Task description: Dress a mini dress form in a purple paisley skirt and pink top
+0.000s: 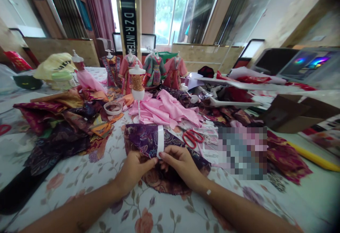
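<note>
A dark purple patterned fabric piece point(143, 137) with a brown patterned side lies on the floral cloth in front of me. Across it runs a narrow white strip point(160, 139). My left hand point(135, 169) is closed on the fabric near the strip's lower end, thumb pointing right. From the other side, my right hand point(180, 162) pinches at the strip's lower end, its fingertips close to my left thumb. Red-handled scissors point(193, 139) rest just beyond my right hand. Behind the fabric stands a small white mannequin point(138, 77) with a gold patterned band round its torso.
Pink fabric point(167, 107) lies behind the work. Heaped patterned cloth point(69, 119) and a tape roll point(113, 108) are at left. Several small dressed mannequins stand at the back. A cardboard box point(287, 112), a yellow object point(313, 156) and maroon fabric point(285, 155) sit at right.
</note>
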Motion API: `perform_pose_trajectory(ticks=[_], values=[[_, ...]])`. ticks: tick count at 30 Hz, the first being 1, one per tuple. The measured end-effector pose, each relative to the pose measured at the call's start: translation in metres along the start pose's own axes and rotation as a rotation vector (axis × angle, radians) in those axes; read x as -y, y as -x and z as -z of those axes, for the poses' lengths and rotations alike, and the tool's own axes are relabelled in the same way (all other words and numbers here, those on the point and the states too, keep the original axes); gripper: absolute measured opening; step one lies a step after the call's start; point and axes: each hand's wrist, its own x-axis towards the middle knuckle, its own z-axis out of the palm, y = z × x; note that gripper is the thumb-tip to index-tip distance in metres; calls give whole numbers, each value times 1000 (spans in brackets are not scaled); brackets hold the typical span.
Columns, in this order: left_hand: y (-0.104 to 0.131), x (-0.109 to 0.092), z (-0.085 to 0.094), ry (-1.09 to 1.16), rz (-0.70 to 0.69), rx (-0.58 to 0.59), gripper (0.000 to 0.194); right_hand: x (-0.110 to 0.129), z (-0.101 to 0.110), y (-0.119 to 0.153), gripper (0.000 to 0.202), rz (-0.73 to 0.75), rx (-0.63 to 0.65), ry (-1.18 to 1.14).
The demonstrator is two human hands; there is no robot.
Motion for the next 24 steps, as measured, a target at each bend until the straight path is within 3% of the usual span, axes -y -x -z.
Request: perform_pose_trajectory(ticks=[24], values=[[0,-2,-1,36,-10,21,19,-1,1,0,32,-2,0,30]])
